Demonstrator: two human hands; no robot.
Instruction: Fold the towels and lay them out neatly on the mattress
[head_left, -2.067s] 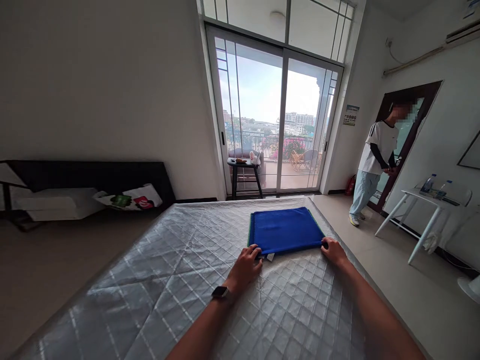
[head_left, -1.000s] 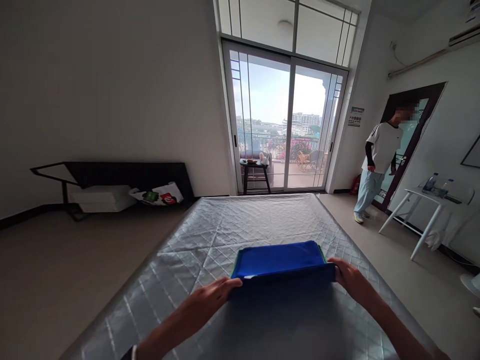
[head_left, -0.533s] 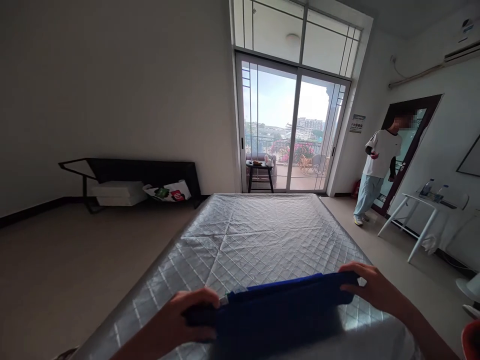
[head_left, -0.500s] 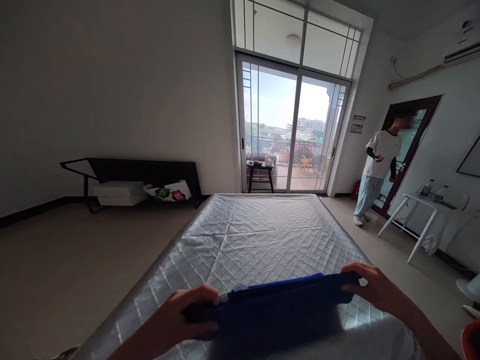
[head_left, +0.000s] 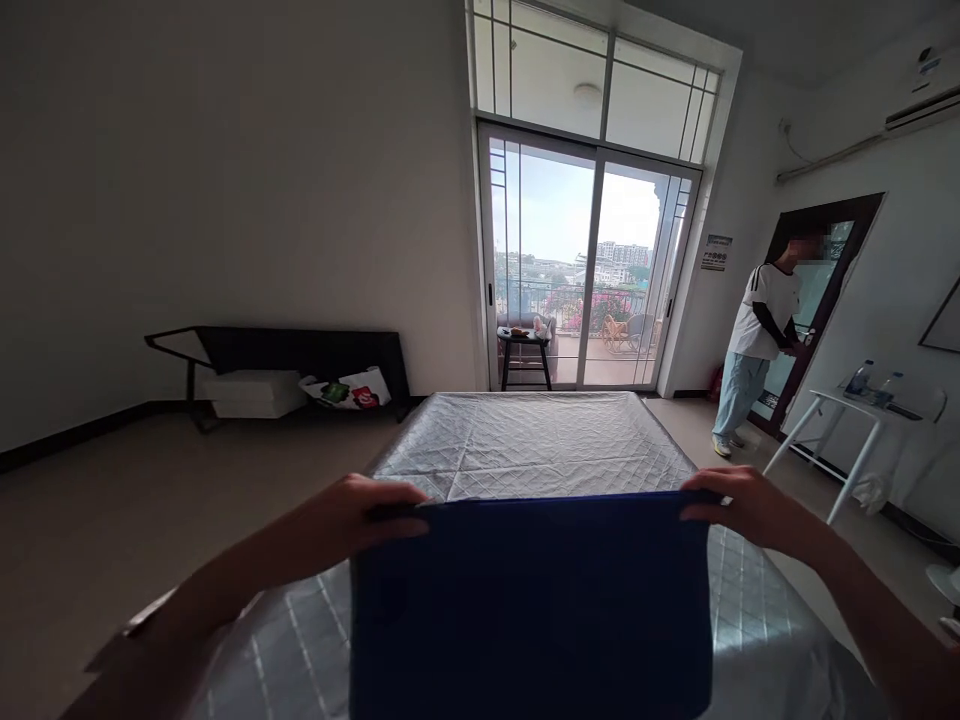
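Lifted off the mattress (head_left: 540, 440) (both hands gripping): blue cloth (head_left: 532, 600)

Left hand (head_left: 352, 520): bare, no ring visible; fingers curled, thumb hidden. Left forearm bare to the frame edge, no sleeve; the wrist area is blurred, anything worn there not discernible. Right hand (head_left: 746, 505): bare, no ring or band seen. Right forearm bare, no sleeve in view.
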